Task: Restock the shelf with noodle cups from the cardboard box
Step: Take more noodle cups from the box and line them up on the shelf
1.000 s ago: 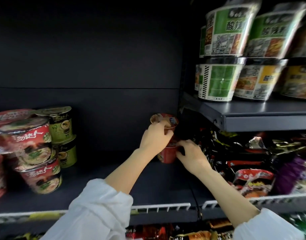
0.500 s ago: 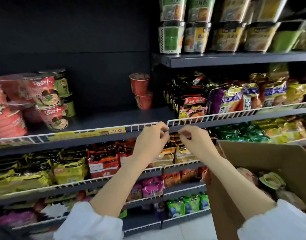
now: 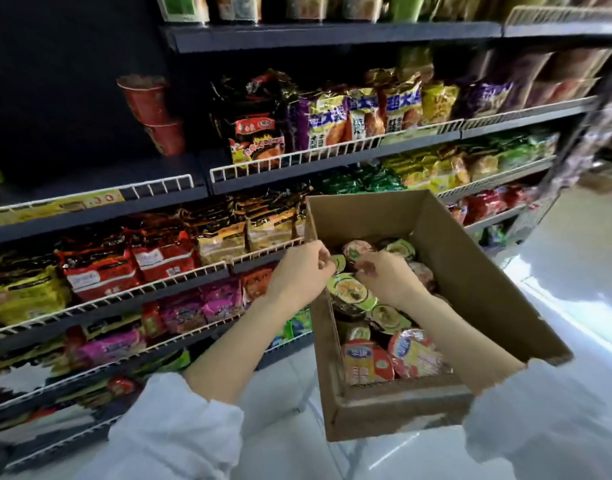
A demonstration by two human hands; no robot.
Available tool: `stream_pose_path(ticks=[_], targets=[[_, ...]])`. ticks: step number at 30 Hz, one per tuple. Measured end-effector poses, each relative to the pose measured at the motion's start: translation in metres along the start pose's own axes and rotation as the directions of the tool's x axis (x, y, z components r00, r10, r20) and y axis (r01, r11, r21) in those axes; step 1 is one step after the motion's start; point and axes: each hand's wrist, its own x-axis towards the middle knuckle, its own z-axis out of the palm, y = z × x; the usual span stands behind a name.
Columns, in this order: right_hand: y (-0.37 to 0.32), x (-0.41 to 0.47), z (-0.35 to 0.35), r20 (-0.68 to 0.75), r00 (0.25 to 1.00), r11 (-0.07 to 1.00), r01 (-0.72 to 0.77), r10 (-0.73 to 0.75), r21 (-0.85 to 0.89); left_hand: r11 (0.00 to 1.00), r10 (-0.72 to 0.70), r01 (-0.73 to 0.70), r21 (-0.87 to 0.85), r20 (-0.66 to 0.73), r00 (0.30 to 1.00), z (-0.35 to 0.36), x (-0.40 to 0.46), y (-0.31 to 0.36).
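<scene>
hovering over the cardboard box (image 3: 488,271) at about 4 o'clock in the view, both hands sit close together above the noodle cups (image 3: 353,292) packed inside. left hand (image 3: 299,275) has its fingers curled in, and i can't tell if it's got hold of anything. right hand (image 3: 387,278) is curled too, fingertips down by a green-lidded cup. two red cups (image 3: 152,112) are stacked on the shelf (image 3: 100,206) at 10 o'clock.

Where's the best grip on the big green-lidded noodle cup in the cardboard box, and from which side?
Probably by the rim, from straight above. The green-lidded cup sits lid-up in the cardboard box, packed against other cups, so its walls are mostly hidden. Fingers around the lid edge look like the only free hold. Both hands hover above it.
</scene>
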Motion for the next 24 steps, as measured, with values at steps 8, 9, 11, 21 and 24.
stream_pose_path(ticks=[8, 9, 11, 21, 24], targets=[[0.125, 0.035, -0.006, 0.154, 0.988, 0.996, -0.01, 0.023, -0.088, 0.948, -0.167, 0.112, 0.299, 0.166, 0.972, 0.106, 0.05, 0.038], [0.136, 0.042, -0.003, 0.193, 0.981, 0.996, 0.005, 0.013, -0.094, 0.913, -0.225, 0.141, 0.382, 0.186, 0.957, 0.117, 0.054, 0.037], [0.153, 0.054, 0.007, 0.293, 0.956, 0.996, 0.005, 0.023, -0.094, 0.84, -0.344, 0.199, 0.504, 0.212, 0.915, 0.134, 0.059, 0.03], [0.171, 0.079, 0.074, 0.573, 0.792, 0.966, -0.077, 0.209, -0.245, 0.843, -0.428, 0.334, 0.422, 0.151, 0.891, 0.149, 0.057, 0.013], [0.172, 0.081, 0.089, 0.59, 0.775, 0.955, -0.058, 0.226, -0.29, 0.836, -0.388, 0.308, 0.454, 0.091, 0.917, 0.149, 0.054, 0.017]])
